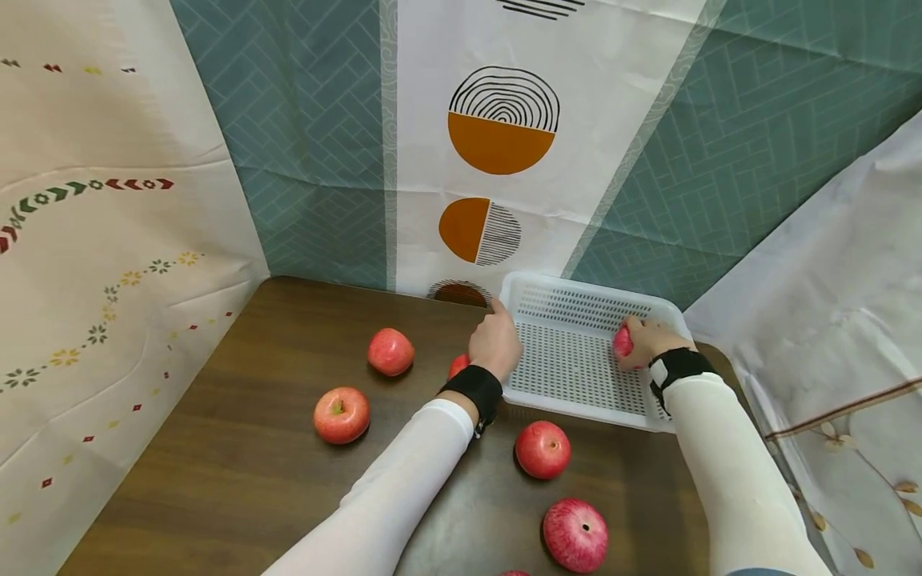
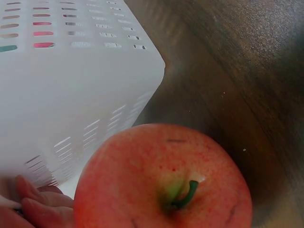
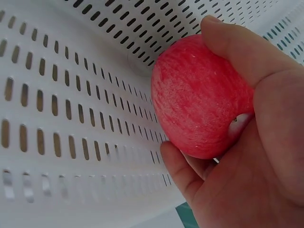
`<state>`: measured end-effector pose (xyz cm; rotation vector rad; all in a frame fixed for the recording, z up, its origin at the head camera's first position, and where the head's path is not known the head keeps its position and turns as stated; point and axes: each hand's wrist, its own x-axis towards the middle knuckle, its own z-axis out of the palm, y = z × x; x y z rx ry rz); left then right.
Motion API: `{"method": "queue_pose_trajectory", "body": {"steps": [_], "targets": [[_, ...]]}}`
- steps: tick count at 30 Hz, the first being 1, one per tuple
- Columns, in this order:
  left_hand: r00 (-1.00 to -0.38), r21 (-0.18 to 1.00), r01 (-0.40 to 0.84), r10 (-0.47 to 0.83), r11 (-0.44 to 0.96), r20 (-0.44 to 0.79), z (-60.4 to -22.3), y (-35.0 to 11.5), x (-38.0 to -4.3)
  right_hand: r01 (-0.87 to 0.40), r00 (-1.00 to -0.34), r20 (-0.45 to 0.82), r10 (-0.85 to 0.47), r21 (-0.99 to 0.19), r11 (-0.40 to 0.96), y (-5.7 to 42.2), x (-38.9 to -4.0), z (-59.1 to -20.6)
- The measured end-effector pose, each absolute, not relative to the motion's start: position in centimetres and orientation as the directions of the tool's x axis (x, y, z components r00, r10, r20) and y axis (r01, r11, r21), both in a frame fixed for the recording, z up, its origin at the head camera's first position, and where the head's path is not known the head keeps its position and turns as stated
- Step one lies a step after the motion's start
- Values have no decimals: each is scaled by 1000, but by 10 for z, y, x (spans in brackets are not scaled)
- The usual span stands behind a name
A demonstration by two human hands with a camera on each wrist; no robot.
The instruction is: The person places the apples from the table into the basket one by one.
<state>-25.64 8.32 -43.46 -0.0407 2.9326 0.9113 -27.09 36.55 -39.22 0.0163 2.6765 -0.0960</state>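
Inside the white perforated plastic basket, near its right end, my right hand grips a red apple. In the right wrist view its thumb lies over the top of the fruit and its fingers curl beneath, close to the slotted wall. My left hand holds the basket's left side, one finger extended along the rim corner. Its curled fingers show against the outer wall in the left wrist view. Beside them sits another red apple with a green stem, partly hidden by the left wrist in the head view.
Two apples lie to the left on the wooden table: one apple farther back, one paler apple nearer. In front of the basket are a red apple and a striped apple. Patterned cloth hangs behind the table.
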Motion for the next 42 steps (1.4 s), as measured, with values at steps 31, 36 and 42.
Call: {"method": "queue_pose_trajectory", "body": {"steps": [31, 36, 42], "targets": [[-996, 571, -52, -5, 820, -84, -431, 85, -256, 15, -946, -323, 11, -12, 1000, 375, -280, -419], [-997, 568, -47, -2, 822, -80, -432, 84, -256, 15, -944, -330, 10, -15, 1000, 373, -278, -413], [-998, 566, -36, 3, 823, -68, -434, 84, -256, 36, -935, -355, 6, -77, 996, 369, -269, -391]]}}
